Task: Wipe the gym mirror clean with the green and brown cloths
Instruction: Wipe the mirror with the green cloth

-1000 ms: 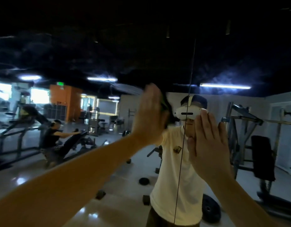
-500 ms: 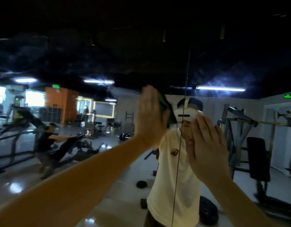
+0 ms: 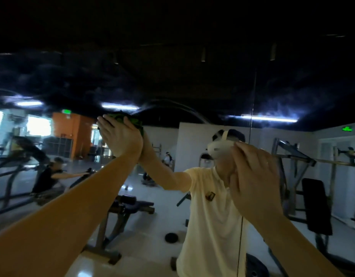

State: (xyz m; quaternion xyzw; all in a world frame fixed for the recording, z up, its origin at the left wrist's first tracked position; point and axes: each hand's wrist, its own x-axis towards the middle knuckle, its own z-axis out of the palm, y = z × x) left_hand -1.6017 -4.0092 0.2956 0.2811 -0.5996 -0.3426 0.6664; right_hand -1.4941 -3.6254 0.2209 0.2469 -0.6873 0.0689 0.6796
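Head view: we record both bare arms raised to the gym mirror (image 3: 172,86), which fills the frame and reflects the room.

The left hand (image 3: 120,136) is spread flat, fingers straight and close together, palm pressed toward the glass. Under it lies the green cloth (image 3: 130,119), held between palm and mirror. Only its upper and right margins show past the fingertips. The reflected palm meets the hand at the glass.

The right hand (image 3: 254,182) is also flat, fingers extended upward and relaxed, its back toward the camera. It lies across the vertical seam (image 3: 252,106) between two mirror panels. We cannot tell whether the brown cloth sits beneath it, as the hand hides whatever is against the glass.

In the reflection we note the person's pale shirt (image 3: 210,216), a white headset (image 3: 220,148), a dark bench (image 3: 132,204) and a weight plate (image 3: 171,237) on the floor.

Against the frame half a second earlier, the left hand and green cloth have travelled left along the glass. Then they sat just beside the reflected headset; now they are well apart from it, with the reflected arm exposed between. The right hand, then just right of the seam, now covers it. Both hands remain flat.
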